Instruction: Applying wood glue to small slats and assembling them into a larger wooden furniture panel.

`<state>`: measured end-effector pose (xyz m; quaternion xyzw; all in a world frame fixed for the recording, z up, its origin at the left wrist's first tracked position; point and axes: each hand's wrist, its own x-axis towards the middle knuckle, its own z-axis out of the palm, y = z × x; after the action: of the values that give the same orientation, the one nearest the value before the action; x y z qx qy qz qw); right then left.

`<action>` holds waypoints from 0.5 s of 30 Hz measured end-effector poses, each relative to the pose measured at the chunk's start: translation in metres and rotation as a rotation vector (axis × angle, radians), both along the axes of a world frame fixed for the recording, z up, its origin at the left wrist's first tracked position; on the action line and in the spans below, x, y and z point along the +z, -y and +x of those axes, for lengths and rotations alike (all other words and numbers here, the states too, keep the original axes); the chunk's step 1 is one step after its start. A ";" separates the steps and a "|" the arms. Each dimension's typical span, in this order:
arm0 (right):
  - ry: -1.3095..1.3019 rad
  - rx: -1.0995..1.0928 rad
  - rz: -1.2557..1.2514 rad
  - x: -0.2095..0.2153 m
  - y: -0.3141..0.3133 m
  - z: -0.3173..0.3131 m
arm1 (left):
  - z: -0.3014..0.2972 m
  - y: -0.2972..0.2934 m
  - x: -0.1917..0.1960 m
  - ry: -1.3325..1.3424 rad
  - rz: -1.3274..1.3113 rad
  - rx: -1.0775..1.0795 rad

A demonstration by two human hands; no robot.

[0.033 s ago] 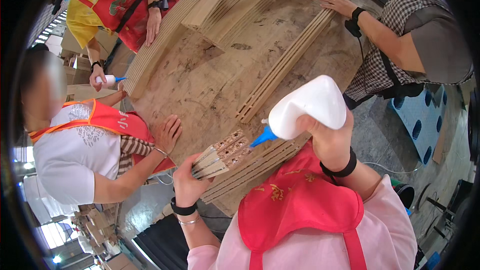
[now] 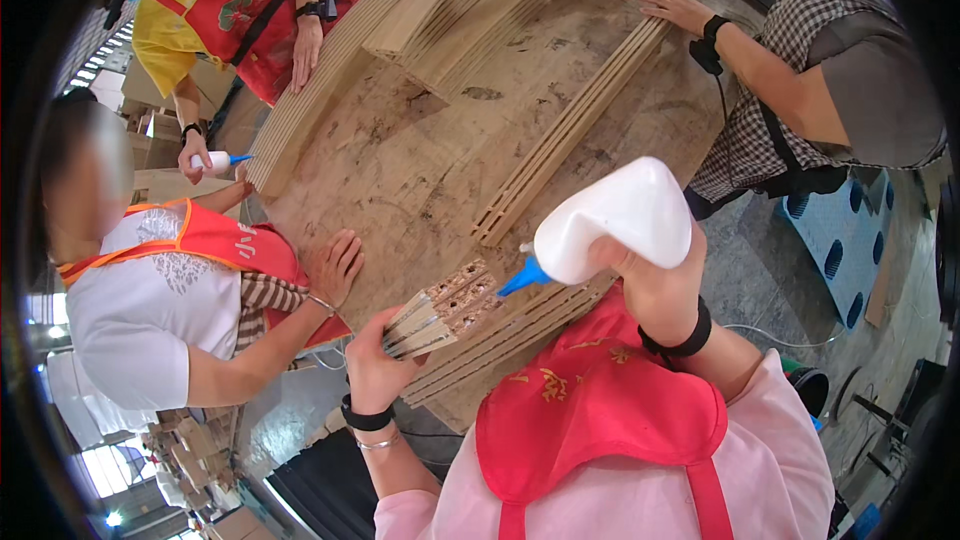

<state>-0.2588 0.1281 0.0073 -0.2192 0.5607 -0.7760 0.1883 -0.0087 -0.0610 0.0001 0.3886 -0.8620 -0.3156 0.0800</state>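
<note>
Grasping boards (image 2: 440, 312) over near side of table (image 2: 400, 175) with left hand (image 2: 378, 368) | clasping bottle (image 2: 612, 218) in right hand (image 2: 662, 275), holding nozzle (image 2: 525, 276) just beside board ends (image 2: 466, 298) | judged underway, unfinished; unable to tell done ends from remaining

Workshop, shown by stained tabletop (image 2: 400, 175); stacked boards (image 2: 490, 25) at twelve o'clock, aproned worker (image 2: 190, 290) at nine, cartons (image 2: 200, 445) at eight.

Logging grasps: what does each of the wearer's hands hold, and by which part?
Right hand: white plastic bottle with blue nozzle, by its body. Left hand: bundle of pale, flat board pieces with speckled brown ends, by its sides.
</note>
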 end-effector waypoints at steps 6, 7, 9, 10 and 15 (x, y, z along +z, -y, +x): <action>-0.303 -0.056 0.047 0.000 -0.006 0.004 | -0.003 0.001 0.003 -0.028 -0.026 -0.035; -0.329 -0.029 0.084 -0.003 -0.009 0.002 | -0.004 0.002 0.002 -0.037 -0.025 -0.034; -0.355 -0.005 0.123 -0.002 -0.010 0.000 | -0.006 0.004 0.000 -0.035 -0.027 -0.044; -0.393 -0.025 0.160 0.002 -0.010 -0.002 | -0.008 0.005 -0.001 -0.033 -0.030 -0.054; -0.273 -0.080 0.174 0.019 -0.004 -0.009 | -0.005 0.004 -0.006 0.000 0.004 -0.055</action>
<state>-0.2681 0.1317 0.0266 -0.2829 0.6545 -0.6943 0.0973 -0.0138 -0.0652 -0.0062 0.3648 -0.8717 -0.3194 0.0707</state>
